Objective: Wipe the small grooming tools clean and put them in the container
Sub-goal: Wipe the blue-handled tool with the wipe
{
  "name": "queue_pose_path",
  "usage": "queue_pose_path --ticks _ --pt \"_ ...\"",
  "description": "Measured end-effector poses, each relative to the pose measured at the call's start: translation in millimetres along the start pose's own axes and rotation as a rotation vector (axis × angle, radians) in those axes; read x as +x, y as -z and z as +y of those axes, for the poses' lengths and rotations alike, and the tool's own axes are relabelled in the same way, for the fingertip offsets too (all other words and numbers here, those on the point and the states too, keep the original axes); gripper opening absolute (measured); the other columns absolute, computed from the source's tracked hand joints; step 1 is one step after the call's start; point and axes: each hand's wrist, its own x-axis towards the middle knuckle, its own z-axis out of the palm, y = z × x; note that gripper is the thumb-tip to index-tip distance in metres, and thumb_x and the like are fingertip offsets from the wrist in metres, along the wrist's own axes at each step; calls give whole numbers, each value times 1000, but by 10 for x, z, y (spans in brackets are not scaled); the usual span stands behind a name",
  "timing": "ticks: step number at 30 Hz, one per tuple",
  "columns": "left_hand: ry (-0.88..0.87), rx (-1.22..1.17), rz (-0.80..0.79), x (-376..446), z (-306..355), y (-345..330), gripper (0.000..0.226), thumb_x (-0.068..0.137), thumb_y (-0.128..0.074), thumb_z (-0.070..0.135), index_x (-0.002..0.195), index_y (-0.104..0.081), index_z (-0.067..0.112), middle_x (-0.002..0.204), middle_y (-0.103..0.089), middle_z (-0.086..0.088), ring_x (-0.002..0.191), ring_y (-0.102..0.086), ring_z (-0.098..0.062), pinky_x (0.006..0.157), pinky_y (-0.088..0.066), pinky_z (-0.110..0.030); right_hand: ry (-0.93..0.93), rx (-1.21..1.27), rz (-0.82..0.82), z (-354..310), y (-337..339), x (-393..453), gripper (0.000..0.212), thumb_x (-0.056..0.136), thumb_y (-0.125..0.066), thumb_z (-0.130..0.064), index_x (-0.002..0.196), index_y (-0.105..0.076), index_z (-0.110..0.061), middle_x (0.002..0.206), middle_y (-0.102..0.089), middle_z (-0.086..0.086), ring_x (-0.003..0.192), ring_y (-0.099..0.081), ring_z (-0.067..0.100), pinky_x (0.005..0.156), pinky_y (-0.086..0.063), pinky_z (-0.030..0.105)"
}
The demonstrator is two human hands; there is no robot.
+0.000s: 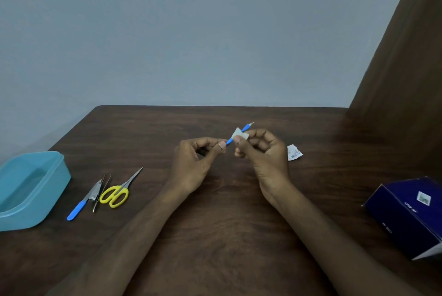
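My left hand pinches the near end of a thin blue-handled tool whose metal tip points away to the right. My right hand pinches a small white wipe folded around the tool's shaft. Both hands hover above the middle of the dark wooden table. An open light-blue plastic container stands at the left edge. Beside it lie a blue-handled cuticle tool, thin metal tweezers and yellow-handled scissors.
A torn white wipe wrapper lies just right of my right hand. A dark blue cardboard box sits at the table's right edge. A brown curtain hangs at the back right; a grey wall is behind.
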Motion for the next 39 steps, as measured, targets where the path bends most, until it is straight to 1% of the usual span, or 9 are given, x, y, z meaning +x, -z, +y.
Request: queue_pose_path --ticks 3,8,13,17,23,25,29,34,39 --pt "-47 19 -47 -8 -7 1 8 98 -77 23 98 -85 23 89 -82 12 81 -74 -9 80 -57 -25 -74 -21 7 32 12 17 28 86 -88 -15 105 -71 -3 77 -76 8 62 -64 15 66 -54 26" --pt "-52 37 -56 3 -20 -1 7 97 -78 26 100 -85 25 93 -82 13 86 -74 -17 81 -58 -27 -61 8 52 79 84 133 23 92 -82 -23 92 -80 -1 73 -64 5 68 -59 13 72 -54 30" --pt "-41 41 -51 -1 -19 2 8 98 -77 25 95 -85 23 94 -82 14 85 -74 -16 81 -58 -25 -122 151 101 51 89 153 15 94 -79 -19 98 -80 -4 74 -67 -1 67 -62 8 69 -56 27" --pt "-33 51 -65 1 -5 -1 10 98 -77 25 92 -84 23 95 -81 17 84 -74 -7 82 -57 -21 -117 180 131 32 107 168 14 95 -78 -18 96 -80 -4 76 -70 1 65 -61 9 65 -56 24" --pt "3 8 15 25 -39 -5 14 97 -78 23 86 -83 30 86 -82 12 82 -75 -7 80 -58 -27 -70 236 244 -5 156 212 7 93 -80 -19 91 -81 -12 79 -73 1 66 -59 7 66 -55 24" --pt "13 0 27 31 -53 -8 16 97 -78 22 84 -82 30 87 -82 11 84 -77 -9 80 -58 -27 -71 212 201 -9 147 197 6 91 -82 -14 92 -80 -9 76 -72 -1 63 -57 7 66 -52 25" --pt "6 0 24 26 -35 -5 13 97 -78 22 88 -83 28 86 -81 12 81 -74 -4 76 -54 -22 -119 187 31 3 54 105 26 88 -83 -11 112 -74 -9 86 -78 1 66 -62 8 65 -52 22" --pt "-27 -1 -38 7 0 -4 12 98 -77 22 91 -83 31 87 -81 12 80 -72 -5 82 -57 -29 -152 102 15 22 64 112 6 91 -82 -18 87 -80 -14 75 -71 0 62 -55 11 69 -49 28" --pt "-40 24 -43 11 -4 1 15 97 -78 21 86 -82 31 93 -82 15 85 -75 -16 84 -58 -31 -167 103 39 3 96 132 10 92 -81 -20 83 -81 -16 75 -66 -2 62 -54 7 66 -49 26"
